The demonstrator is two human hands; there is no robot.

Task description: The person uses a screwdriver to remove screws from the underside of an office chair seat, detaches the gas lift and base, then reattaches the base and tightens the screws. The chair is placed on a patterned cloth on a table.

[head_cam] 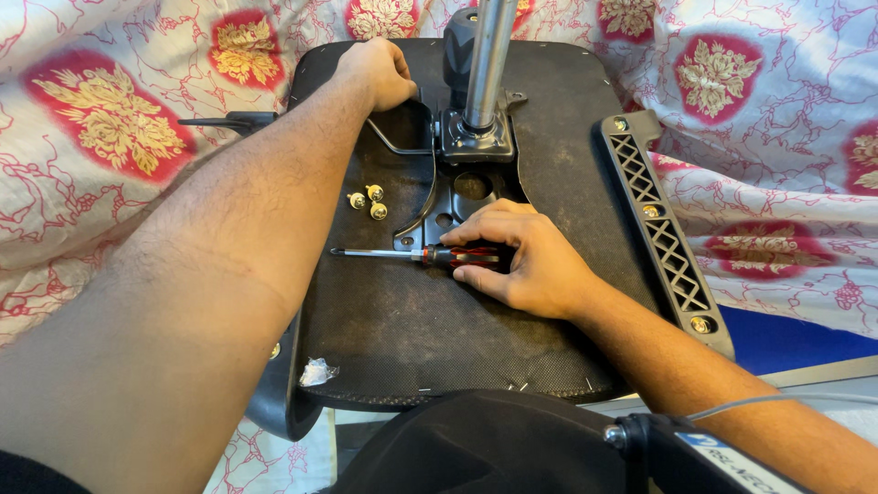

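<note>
An upturned office chair seat [402,320] lies underside up on a patterned bedsheet [101,119], its black fabric-covered base facing the camera. A black metal mechanism plate [457,197] sits near the far middle of the seat, with a chrome gas-lift column [487,64] rising from it.

The right hand [526,261] rests just before the plate, toward the seat's centre. Its fingers are curled over the red-and-black handle of a screwdriver [430,256], which lies flat on the seat with its shaft pointing toward the left edge. The grip looks light, closing on the handle, not yet lifting it.

The left hand [380,73] is at the far left corner of the seat, fingers bent down on the seat's edge beside a thin wire lever [398,146]. Whether it clasps anything cannot be determined.

Three loose brass-headed bolts [367,201] stand together on the seat, left of the plate, apart from both hands. A black lattice armrest bracket [663,229] runs along the right edge.

Judgement: the screwdriver is light, rigid and grippy at the ribbed handle, which is the proper hold; the bare shaft would roll. The bolts are small and prone to rolling off.
</note>
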